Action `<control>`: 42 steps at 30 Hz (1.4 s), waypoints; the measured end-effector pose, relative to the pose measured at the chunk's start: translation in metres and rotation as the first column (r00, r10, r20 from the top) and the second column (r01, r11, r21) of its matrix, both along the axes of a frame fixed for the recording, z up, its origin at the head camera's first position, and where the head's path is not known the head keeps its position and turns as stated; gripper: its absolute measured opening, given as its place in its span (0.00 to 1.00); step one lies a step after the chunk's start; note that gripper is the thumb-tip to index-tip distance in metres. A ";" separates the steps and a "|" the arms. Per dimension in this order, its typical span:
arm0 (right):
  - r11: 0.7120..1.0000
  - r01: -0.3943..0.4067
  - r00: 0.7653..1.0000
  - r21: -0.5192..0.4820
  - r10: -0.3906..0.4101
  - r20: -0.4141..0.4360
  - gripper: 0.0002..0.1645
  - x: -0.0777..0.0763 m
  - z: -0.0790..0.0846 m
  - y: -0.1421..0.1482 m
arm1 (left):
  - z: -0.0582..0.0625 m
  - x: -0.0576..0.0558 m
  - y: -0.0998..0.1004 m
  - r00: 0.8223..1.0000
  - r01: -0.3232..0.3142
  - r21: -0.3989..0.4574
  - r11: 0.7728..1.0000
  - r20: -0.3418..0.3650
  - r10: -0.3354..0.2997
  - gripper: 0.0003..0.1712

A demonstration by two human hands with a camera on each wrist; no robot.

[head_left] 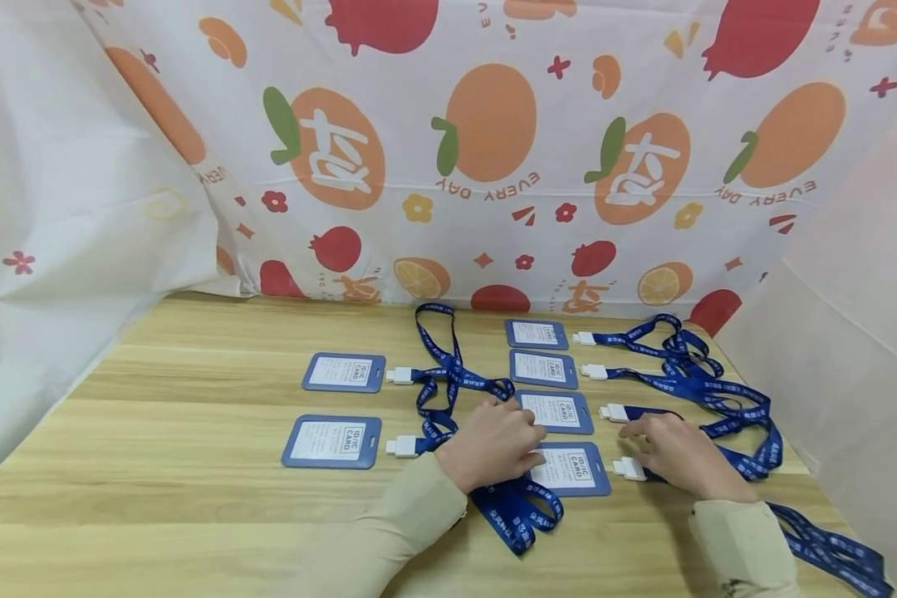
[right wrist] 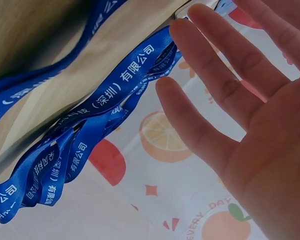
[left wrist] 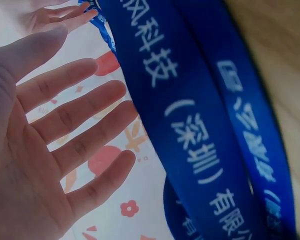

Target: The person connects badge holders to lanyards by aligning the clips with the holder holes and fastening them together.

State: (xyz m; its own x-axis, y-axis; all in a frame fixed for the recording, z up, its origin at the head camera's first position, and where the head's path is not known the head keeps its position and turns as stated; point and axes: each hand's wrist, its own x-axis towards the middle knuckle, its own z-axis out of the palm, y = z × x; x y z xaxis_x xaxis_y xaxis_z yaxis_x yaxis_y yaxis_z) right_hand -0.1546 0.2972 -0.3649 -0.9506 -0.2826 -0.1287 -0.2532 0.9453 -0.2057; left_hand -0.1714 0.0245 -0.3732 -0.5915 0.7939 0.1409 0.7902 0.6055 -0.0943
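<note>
- Six blue card holders lie flat on the wood-grain worktop: two in a left column, four in a right column.
- In the left column are the far left holder and the near left holder; each contains a white insert printed "ID/IC CARD".
- The right column, far to near, has the farthest holder, the second holder, the third holder and the nearest holder, all with similar white inserts.
- Just right of each holder sits a white clip, such as the far clip and the near clip, apart from it.
- The middle lanyards lie between the columns; the right lanyards bunch and loop at the right.
- The left hand is over the middle lanyards, overlapping the left edges of the third and nearest holders; its fingers are straight and spread, gripping nothing visible.
- The right hand is beside the two nearest clips, over their straps; its fingers are extended and parted. Whether they touch a clip, I cannot tell.
</note>
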 end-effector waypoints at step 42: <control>0.999 0.007 0.993 -0.035 -0.002 0.121 0.17 -0.003 -0.006 -0.001 | -0.002 0.001 0.016 0.995 -0.005 -0.113 0.994 0.095 0.016 0.31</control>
